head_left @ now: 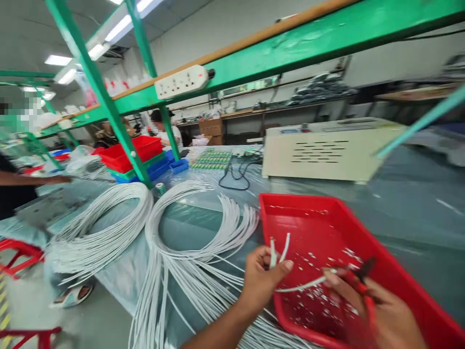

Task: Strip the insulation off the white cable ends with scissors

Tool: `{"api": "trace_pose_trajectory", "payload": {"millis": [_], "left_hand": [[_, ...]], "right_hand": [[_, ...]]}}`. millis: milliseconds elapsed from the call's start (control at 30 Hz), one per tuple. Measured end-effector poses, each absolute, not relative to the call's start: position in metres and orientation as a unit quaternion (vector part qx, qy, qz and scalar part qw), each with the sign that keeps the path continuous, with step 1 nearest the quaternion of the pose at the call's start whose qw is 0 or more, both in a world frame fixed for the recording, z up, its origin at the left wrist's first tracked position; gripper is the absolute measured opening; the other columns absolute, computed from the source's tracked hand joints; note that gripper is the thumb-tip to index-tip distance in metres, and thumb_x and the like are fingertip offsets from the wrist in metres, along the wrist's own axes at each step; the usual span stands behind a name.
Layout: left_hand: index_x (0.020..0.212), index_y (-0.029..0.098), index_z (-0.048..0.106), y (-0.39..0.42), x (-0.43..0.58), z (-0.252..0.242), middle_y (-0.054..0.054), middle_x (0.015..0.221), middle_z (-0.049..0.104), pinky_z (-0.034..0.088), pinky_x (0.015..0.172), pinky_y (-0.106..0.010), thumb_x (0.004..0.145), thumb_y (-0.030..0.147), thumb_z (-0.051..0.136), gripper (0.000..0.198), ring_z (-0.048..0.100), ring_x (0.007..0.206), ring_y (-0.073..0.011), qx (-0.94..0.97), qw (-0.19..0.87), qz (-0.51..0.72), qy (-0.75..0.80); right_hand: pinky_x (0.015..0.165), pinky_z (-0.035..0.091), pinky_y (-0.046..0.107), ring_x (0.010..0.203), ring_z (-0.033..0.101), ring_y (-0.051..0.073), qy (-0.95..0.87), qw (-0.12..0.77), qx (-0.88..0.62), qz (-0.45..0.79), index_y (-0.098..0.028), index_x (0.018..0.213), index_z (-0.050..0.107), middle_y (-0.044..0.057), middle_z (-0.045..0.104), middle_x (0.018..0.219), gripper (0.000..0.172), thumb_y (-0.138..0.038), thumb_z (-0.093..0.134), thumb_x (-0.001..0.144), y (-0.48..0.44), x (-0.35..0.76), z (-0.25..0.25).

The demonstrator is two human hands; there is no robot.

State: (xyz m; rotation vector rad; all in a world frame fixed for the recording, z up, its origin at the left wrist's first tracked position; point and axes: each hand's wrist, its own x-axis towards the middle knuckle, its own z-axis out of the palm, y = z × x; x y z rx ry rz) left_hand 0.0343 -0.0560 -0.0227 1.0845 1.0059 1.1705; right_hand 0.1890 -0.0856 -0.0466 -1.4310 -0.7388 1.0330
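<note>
My left hand (262,277) pinches several white cable ends (279,249) that stick up above its fingers, over the near left edge of a red tray (395,271). My right hand (378,312) grips a red-handled cutting tool (358,281) at the tip of one white cable (303,286) running from my left hand. Small white cut scraps (319,295) litter the tray floor. Long loops of white cable (181,242) trail from my left hand across the table.
A second white cable bundle (98,228) lies left. A beige machine box (327,148) sits behind the tray. Green shelf frame (109,106) with a power strip (181,81) overhead. Stacked red and blue bins (145,155) stand farther back. Another person's arm (32,179) reaches in at left.
</note>
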Motion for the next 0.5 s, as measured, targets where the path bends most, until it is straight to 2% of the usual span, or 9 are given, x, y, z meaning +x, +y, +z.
{"api": "trace_pose_trajectory", "payload": {"millis": [67,167,233,267,400,500], "left_hand": [[0.064,0.014,0.053,-0.058,0.034,-0.017,0.008,0.05,0.038,0.023,0.046,-0.019,0.056,0.048,0.072,0.039,0.027,0.046,-0.0054,0.498,0.58,0.48,0.43],[0.053,0.013,0.054,-0.065,0.031,-0.012,0.006,0.048,0.038,0.021,0.047,-0.02,0.065,0.043,0.068,0.035,0.028,0.048,-0.0064,0.556,0.58,0.427,0.414],[0.051,0.011,0.059,-0.071,0.029,-0.011,0.004,0.044,0.044,0.023,0.047,-0.021,0.068,0.041,0.066,0.035,0.032,0.046,-0.0075,0.597,0.597,0.37,0.388],[0.052,0.011,0.062,-0.073,0.029,-0.012,0.003,0.045,0.048,0.024,0.047,-0.021,0.069,0.038,0.065,0.033,0.035,0.047,-0.0082,0.625,0.59,0.342,0.381],[0.065,0.011,0.071,-0.077,0.031,-0.009,0.001,0.046,0.053,0.027,0.048,-0.022,0.079,0.038,0.053,0.035,0.039,0.046,-0.0103,0.673,0.544,0.295,0.405],[0.074,0.012,0.073,-0.074,0.033,0.0,-0.003,0.049,0.06,0.036,0.058,-0.024,0.083,0.043,0.045,0.043,0.048,0.053,-0.0142,0.637,0.583,0.308,0.4]], "right_hand": [[0.04,0.044,0.02,0.045,0.054,0.013,-0.321,0.603,-0.566,0.461,-0.017,0.07,0.065,-0.003,0.06,0.053,0.036,-0.03,0.083,0.042,-0.085,0.186,-0.035],[0.043,0.044,0.021,0.045,0.053,0.012,-0.364,0.627,-0.528,0.443,-0.016,0.067,0.064,-0.002,0.059,0.053,0.029,-0.028,0.081,0.047,-0.084,0.181,-0.021],[0.045,0.045,0.022,0.048,0.053,0.013,-0.369,0.638,-0.525,0.425,-0.015,0.069,0.063,-0.001,0.06,0.056,0.028,-0.031,0.079,0.051,-0.084,0.179,-0.016],[0.048,0.046,0.023,0.051,0.055,0.013,-0.374,0.641,-0.523,0.419,-0.015,0.07,0.063,0.001,0.061,0.06,0.029,-0.033,0.078,0.053,-0.084,0.179,-0.014],[0.042,0.044,0.023,0.046,0.054,0.013,-0.41,0.635,-0.516,0.403,-0.014,0.074,0.062,0.001,0.061,0.056,0.028,-0.041,0.068,0.067,-0.083,0.178,-0.009],[0.042,0.045,0.022,0.045,0.054,0.013,-0.454,0.628,-0.513,0.371,-0.014,0.072,0.062,0.0,0.059,0.052,0.024,-0.038,0.064,0.072,-0.084,0.177,-0.008]]}}
